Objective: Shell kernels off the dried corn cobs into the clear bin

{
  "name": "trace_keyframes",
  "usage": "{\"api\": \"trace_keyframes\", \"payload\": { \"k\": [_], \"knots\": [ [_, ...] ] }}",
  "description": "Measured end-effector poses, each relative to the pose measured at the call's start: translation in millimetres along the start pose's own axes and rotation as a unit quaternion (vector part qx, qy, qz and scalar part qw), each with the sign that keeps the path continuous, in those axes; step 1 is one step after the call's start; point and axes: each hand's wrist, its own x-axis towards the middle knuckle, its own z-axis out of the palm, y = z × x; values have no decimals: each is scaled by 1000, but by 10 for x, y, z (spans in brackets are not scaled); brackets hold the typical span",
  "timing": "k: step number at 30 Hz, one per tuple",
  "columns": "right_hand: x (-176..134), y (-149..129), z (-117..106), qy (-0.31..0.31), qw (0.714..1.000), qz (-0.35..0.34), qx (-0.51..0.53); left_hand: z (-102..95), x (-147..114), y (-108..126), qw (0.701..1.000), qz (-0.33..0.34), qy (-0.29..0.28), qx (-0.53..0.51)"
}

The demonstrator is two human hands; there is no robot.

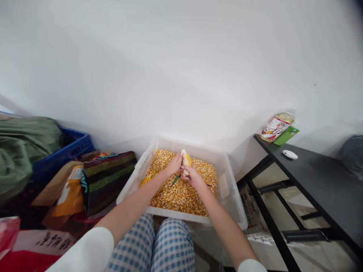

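Both hands meet over a translucent plastic tub (236, 200) filled with loose yellow corn kernels (181, 198). Between them is a corn cob (185, 159), tilted upward, its near-left side pale and bare and a strip of yellow kernels on its right. My right hand (193, 176) is wrapped around its lower part. My left hand (175, 164) is closed against the cob's left side; some of its fingers are hidden. Just below the hands a green-handled tool (175, 180) lies on the kernels. At the tub's left wall rests a yellow corn cob (145, 181), partly behind my left forearm.
To the right stands a black table (314, 177) with an oil bottle (279, 126), a green box (286, 135) and a white computer mouse (289, 154). On the left are a blue crate (76, 145), a green cloth (31, 141) and a striped mesh bag (109, 179). A white wall rises behind.
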Motion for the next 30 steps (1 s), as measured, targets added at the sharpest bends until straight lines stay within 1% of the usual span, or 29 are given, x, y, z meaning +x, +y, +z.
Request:
{"api": "trace_keyframes", "payload": {
  "k": [2,5,7,8,9,11,13,16,18,20,24,26,28,30],
  "knots": [
    [10,-46,-4,1,1000,-12,-8,-74,89,65,999,-15,-32,-27],
    [36,-72,16,35,994,-68,-71,-228,235,166,989,-83,-64,-100],
    [53,-56,46,51,981,-124,-138,-321,288,216,982,-117,-100,-114],
    [59,-42,64,58,971,-152,-175,-351,292,236,981,-123,-107,-108],
    [63,-26,85,63,960,-176,-210,-365,282,256,983,-119,-101,-93],
    [63,1,129,72,938,-208,-267,-340,230,292,992,-95,-62,-60],
    [57,16,167,86,927,-218,-294,-252,164,321,997,-70,-2,-46],
    [53,20,184,117,921,-215,-302,-58,111,324,990,-66,107,-60],
    [61,12,160,138,922,-201,-300,64,123,300,986,-66,137,-61],
    [74,-5,118,148,930,-182,-284,152,158,278,989,-65,122,-47],
    [86,-70,48,114,953,-170,-222,209,209,319,996,-64,19,-52],
    [73,-101,37,92,963,-165,-194,200,203,365,995,-62,-17,-74],
    [49,-115,37,77,971,-153,-168,184,180,393,994,-60,-34,-91],
    [22,-108,42,63,980,-127,-139,169,153,387,992,-60,-45,-101]
  ]
}}
